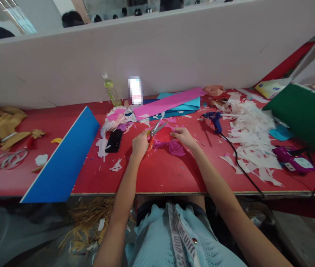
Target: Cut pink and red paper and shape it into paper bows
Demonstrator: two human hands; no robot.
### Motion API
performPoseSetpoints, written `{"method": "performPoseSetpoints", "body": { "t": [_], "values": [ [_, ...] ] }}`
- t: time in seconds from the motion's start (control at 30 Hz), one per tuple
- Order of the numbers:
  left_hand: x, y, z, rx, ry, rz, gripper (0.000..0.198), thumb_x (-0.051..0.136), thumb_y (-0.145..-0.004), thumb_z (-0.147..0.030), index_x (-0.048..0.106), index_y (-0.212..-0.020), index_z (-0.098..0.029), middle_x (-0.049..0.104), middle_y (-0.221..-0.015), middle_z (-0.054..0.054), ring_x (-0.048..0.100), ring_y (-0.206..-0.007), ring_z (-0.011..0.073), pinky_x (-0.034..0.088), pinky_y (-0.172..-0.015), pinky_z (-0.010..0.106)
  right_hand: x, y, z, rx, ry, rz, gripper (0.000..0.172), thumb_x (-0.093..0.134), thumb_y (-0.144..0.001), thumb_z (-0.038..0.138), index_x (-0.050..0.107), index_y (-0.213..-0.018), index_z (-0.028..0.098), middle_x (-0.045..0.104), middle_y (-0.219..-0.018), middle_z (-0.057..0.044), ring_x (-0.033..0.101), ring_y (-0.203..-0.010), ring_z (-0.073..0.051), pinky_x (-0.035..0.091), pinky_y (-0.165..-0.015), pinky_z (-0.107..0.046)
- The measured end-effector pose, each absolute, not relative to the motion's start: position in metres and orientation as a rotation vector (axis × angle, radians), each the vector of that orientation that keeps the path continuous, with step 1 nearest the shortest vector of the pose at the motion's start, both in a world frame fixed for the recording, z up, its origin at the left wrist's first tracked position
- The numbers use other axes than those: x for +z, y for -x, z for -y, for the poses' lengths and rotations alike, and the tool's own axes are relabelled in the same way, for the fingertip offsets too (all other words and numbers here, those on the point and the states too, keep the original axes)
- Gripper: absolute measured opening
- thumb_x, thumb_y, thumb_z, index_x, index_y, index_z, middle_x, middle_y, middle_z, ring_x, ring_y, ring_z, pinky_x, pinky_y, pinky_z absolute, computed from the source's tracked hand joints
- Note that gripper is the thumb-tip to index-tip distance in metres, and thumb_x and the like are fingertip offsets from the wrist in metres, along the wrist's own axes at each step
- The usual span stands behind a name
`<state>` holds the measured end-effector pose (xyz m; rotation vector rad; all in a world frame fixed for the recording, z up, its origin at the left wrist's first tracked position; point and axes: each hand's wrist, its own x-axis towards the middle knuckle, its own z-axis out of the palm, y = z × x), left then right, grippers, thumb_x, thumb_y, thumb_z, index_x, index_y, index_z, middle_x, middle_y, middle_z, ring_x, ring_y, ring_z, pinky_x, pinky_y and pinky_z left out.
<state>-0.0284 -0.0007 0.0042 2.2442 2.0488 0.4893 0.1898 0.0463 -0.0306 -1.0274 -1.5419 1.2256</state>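
My left hand (140, 144) is closed round the orange handles of a pair of scissors (156, 128). The blades are spread and point away from me, up and to the right. My right hand (185, 137) has its fingers pinched at a thin piece of magenta paper (171, 121) by the blade tips; how much of it they grip is hard to see. Just below, between the hands, crumpled magenta paper (176, 147) lies on the red table (157, 178).
Behind lie a long pink strip (171, 102) and blue sheets (182, 105). A blue hot glue gun (215, 121) and white scraps (254, 137) lie right. Left are a black phone (114, 141), a bottle (112, 91) and an upright blue panel (65, 161). A green panel (303, 115) stands far right.
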Motion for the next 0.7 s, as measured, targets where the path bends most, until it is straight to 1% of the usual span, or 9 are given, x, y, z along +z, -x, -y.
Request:
{"method": "performPoseSetpoints", "body": {
  "t": [0.1, 0.3, 0.43, 0.53, 0.7],
  "values": [
    [0.0041, 0.0279, 0.0004, 0.487, -2.229, -2.048, 0.032, 0.049, -0.083, -0.028, 0.053, -0.114, -0.022, 0.066, -0.104, 0.008, 0.061, -0.1, 0.0229, 0.044, -0.08, 0.03, -0.0287, -0.1893, -0.0454, 1.234, 1.025, 1.556, 0.022, 0.064, -0.067, 0.037, 0.065, -0.072, 0.016, 0.065, -0.066, -0.001, 0.056, -0.058, -0.013, 0.045, -0.056, -0.024],
    [0.0052, 0.0279, 0.0007, 0.503, -2.23, -2.036, 0.029, 0.047, -0.085, -0.033, 0.055, -0.11, -0.022, 0.067, -0.099, 0.007, 0.062, -0.095, 0.0224, 0.043, -0.075, 0.029, -0.0265, -0.1889, -0.0445, 1.227, 1.05, 1.565, 0.024, 0.063, -0.066, 0.039, 0.065, -0.07, 0.016, 0.064, -0.066, -0.001, 0.056, -0.058, -0.013, 0.045, -0.056, -0.024],
    [0.0081, 0.0273, 0.0017, 0.488, -2.222, -2.043, 0.027, 0.046, -0.086, -0.036, 0.058, -0.107, -0.023, 0.068, -0.095, 0.006, 0.063, -0.092, 0.0213, 0.042, -0.073, 0.027, -0.0283, -0.1898, -0.0455, 1.237, 1.073, 1.571, 0.025, 0.063, -0.067, 0.04, 0.065, -0.073, 0.015, 0.065, -0.067, -0.002, 0.056, -0.059, -0.014, 0.045, -0.056, -0.024],
    [0.0105, 0.0273, 0.0023, 0.45, -2.219, -2.055, 0.03, 0.043, -0.088, -0.04, 0.06, -0.106, -0.023, 0.068, -0.094, 0.007, 0.063, -0.09, 0.0211, 0.041, -0.074, 0.027, -0.0308, -0.1911, -0.0473, 1.225, 1.074, 1.581, 0.025, 0.062, -0.068, 0.038, 0.065, -0.076, 0.015, 0.066, -0.07, -0.003, 0.057, -0.061, -0.014, 0.045, -0.057, -0.025],
    [0.0124, 0.0292, 0.0017, 0.401, -2.239, -2.076, 0.036, 0.04, -0.089, -0.047, 0.062, -0.104, -0.024, 0.069, -0.091, 0.007, 0.063, -0.087, 0.0216, 0.04, -0.072, 0.028, -0.0318, -0.1931, -0.049, 1.192, 1.095, 1.597, 0.021, 0.062, -0.068, 0.035, 0.066, -0.076, 0.015, 0.066, -0.07, -0.002, 0.057, -0.061, -0.014, 0.046, -0.058, -0.025]
  ]
}}
